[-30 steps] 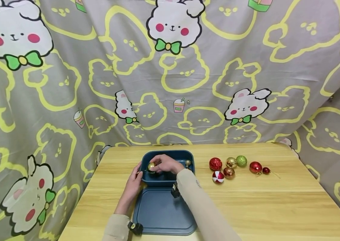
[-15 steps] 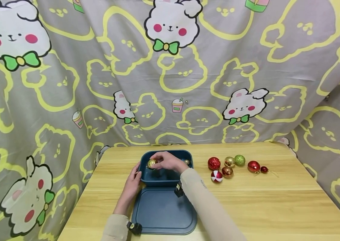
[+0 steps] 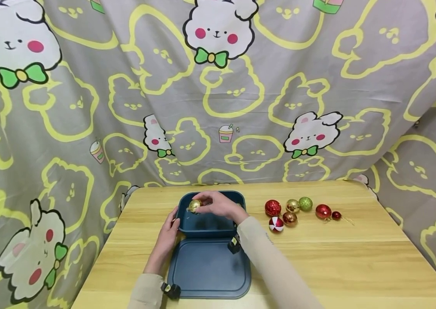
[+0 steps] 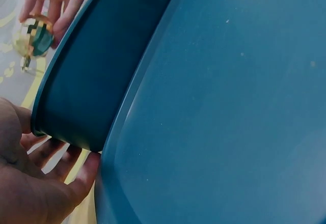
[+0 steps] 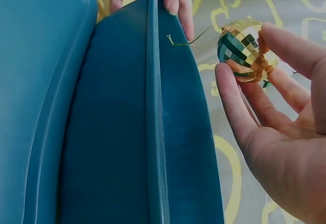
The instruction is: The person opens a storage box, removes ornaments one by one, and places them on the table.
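Note:
Thumb and fingertips of my right hand pinch a gold mirror-tiled Christmas ball over the left part of a dark blue box. In the right wrist view, a thin gold hanging string trails from the ball, which is above the box rim. My left hand grips the box's left side; the left wrist view has this hand at the corner, fingers along the outer wall. A small gold ornament at the box's right end is almost hidden behind my right hand.
In front of the box lies a blue lid. To the right are a red glitter ball, a gold ball, a green ball, a copper ball, a red-and-white ball and red ornaments. A patterned curtain hangs behind the table.
My right hand has lifted the gold ball slightly from lower inside the box. My left hand keeps its place on the box side. The head view has shifted a little.

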A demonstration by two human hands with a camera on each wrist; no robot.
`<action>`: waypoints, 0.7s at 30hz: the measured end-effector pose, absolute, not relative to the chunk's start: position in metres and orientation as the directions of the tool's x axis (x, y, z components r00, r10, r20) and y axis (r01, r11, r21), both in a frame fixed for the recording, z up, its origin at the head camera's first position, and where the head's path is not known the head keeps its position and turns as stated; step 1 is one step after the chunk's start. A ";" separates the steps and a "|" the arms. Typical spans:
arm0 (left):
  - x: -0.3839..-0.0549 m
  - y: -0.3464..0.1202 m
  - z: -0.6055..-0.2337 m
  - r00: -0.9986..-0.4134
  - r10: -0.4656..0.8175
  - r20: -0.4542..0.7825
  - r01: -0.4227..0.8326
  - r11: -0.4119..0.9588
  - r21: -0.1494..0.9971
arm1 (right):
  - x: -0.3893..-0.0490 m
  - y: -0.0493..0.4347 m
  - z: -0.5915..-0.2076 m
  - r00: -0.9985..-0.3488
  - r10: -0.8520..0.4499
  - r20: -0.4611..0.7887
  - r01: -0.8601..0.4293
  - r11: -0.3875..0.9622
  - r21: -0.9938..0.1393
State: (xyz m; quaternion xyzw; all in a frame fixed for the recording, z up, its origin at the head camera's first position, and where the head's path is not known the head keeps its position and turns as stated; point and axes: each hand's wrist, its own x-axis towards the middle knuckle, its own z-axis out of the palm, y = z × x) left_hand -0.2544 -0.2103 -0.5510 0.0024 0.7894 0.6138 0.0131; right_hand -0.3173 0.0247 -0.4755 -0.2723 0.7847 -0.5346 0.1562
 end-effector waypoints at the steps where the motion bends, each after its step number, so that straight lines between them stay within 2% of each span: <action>1: -0.255 -0.210 -0.551 -1.000 0.022 -0.008 -0.002 0.250 0.968 | -0.316 0.027 -0.475 -0.805 -0.592 0.050 -0.262 0.277 -0.924; 21: -0.253 -0.210 -0.552 -1.000 0.012 -0.005 -0.002 0.245 0.969 | -0.301 0.071 -0.471 -0.855 -0.514 0.071 -0.271 0.325 -0.906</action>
